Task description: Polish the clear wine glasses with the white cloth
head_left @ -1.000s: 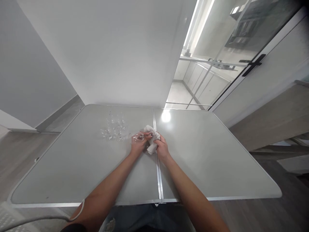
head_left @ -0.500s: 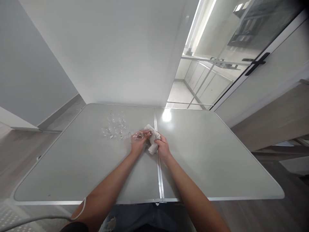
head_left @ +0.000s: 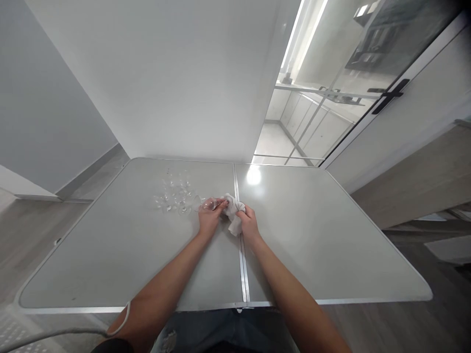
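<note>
My left hand (head_left: 209, 218) is closed around a small clear wine glass (head_left: 209, 204), tilted on its side with its foot toward the left. A white cloth (head_left: 233, 212) hangs bunched between my hands, against the right end of the glass. My right hand (head_left: 249, 223) grips the cloth from the right, thumb on top. Part of the glass is hidden by my left fingers and the cloth. Left of my hands stands a group of several clear stemmed glasses (head_left: 175, 194), hard to tell apart.
The grey folding table (head_left: 312, 235) has a metal seam (head_left: 243, 267) down its middle. A white wall panel (head_left: 191, 88) rises behind it, with a glass door (head_left: 312, 113) at the back right. A pale cable (head_left: 73, 331) runs by my left forearm.
The cloth and the glass have shifted slightly between my hands, and the cloth's folds have changed. Both hands keep their holds. The group of glasses stays where it was.
</note>
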A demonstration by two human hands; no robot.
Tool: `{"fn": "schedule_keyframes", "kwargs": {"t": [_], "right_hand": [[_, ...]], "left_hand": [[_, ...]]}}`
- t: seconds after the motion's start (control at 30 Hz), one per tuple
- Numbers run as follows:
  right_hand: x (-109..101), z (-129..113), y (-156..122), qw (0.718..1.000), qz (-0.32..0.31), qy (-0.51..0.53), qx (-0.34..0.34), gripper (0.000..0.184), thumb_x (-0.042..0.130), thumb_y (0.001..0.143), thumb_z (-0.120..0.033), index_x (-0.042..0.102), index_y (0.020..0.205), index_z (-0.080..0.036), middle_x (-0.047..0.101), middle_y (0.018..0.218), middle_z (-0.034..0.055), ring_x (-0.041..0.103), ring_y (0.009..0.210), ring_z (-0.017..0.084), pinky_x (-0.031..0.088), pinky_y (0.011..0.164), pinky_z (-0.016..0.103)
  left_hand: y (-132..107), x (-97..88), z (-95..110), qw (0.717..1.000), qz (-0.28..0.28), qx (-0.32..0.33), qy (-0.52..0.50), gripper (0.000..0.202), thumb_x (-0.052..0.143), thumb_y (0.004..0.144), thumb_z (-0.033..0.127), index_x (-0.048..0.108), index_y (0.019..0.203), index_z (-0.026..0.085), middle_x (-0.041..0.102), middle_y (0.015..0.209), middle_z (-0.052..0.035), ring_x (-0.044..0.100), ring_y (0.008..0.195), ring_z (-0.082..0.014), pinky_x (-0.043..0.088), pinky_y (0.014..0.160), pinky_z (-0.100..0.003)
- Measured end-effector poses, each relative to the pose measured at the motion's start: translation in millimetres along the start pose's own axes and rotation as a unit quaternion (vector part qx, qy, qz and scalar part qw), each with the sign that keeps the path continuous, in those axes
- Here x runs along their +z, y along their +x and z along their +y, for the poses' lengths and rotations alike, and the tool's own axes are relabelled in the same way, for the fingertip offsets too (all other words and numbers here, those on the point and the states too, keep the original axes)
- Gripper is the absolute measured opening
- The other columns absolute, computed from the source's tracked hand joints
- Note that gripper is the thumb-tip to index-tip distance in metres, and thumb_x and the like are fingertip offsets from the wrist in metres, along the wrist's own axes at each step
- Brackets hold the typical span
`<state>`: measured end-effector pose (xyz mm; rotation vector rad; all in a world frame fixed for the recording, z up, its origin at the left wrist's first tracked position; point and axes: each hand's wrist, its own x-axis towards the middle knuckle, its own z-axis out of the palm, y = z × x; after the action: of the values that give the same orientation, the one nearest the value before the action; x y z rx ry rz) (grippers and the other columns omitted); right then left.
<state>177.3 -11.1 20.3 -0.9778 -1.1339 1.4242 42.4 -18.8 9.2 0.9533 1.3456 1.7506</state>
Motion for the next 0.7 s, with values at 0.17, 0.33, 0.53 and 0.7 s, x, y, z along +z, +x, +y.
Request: {"fn": "schedule_keyframes", "kwargs": {"t": [0.17, 0.33, 0.53, 0.7], "right_hand": [[-4.7, -1.0, -2.1, 0.998, 0.041, -0.043, -0.016, 0.014, 0.055, 0.074, -0.024, 0.049, 0.062, -0.02, 0.04, 0.056, -0.0048, 0.033, 0.055, 0.011, 0.027, 0.051, 0.025], [-3.5, -7.7, -6.3, 0.995, 0.044, -0.052, -0.069, 0.013, 0.053, 0.079, -0.026, 0.051, 0.067, -0.02, 0.044, 0.064, -0.0026, 0.04, 0.061, 0.013, 0.034, 0.057, 0.025], [-4.3, -26.5, -13.1, 0.989, 0.063, -0.057, -0.124, 0.011, 0.052, 0.076, -0.021, 0.057, 0.086, -0.022, 0.055, 0.091, 0.0011, 0.048, 0.072, 0.014, 0.041, 0.069, 0.026], [-4.8, -30.3, -12.6, 0.988, -0.001, -0.045, -0.148, 0.021, 0.05, 0.067, -0.017, 0.062, 0.084, -0.022, 0.061, 0.088, 0.0031, 0.055, 0.078, 0.018, 0.044, 0.074, 0.03]], "left_hand": [[2.9, -2.8, 0.1, 1.0, 0.018, 0.001, 0.007, 0.029, 0.08, 0.073, 0.042, 0.074, 0.083, 0.016, 0.075, 0.081, -0.0072, 0.07, 0.078, -0.0192, 0.054, 0.076, -0.031], [2.4, -2.1, 0.9, 0.999, 0.027, 0.017, 0.01, 0.026, 0.078, 0.076, 0.042, 0.072, 0.078, 0.016, 0.074, 0.081, -0.0068, 0.069, 0.078, -0.0194, 0.052, 0.078, -0.031], [3.2, -1.3, -4.0, 0.999, 0.023, 0.031, 0.023, 0.025, 0.077, 0.077, 0.041, 0.073, 0.075, 0.017, 0.073, 0.079, -0.0063, 0.069, 0.078, -0.0194, 0.053, 0.078, -0.031], [3.7, -3.3, -4.8, 0.998, 0.007, 0.039, 0.048, 0.025, 0.076, 0.078, 0.042, 0.073, 0.077, 0.018, 0.073, 0.081, -0.0068, 0.068, 0.08, -0.02, 0.053, 0.078, -0.031]]}}
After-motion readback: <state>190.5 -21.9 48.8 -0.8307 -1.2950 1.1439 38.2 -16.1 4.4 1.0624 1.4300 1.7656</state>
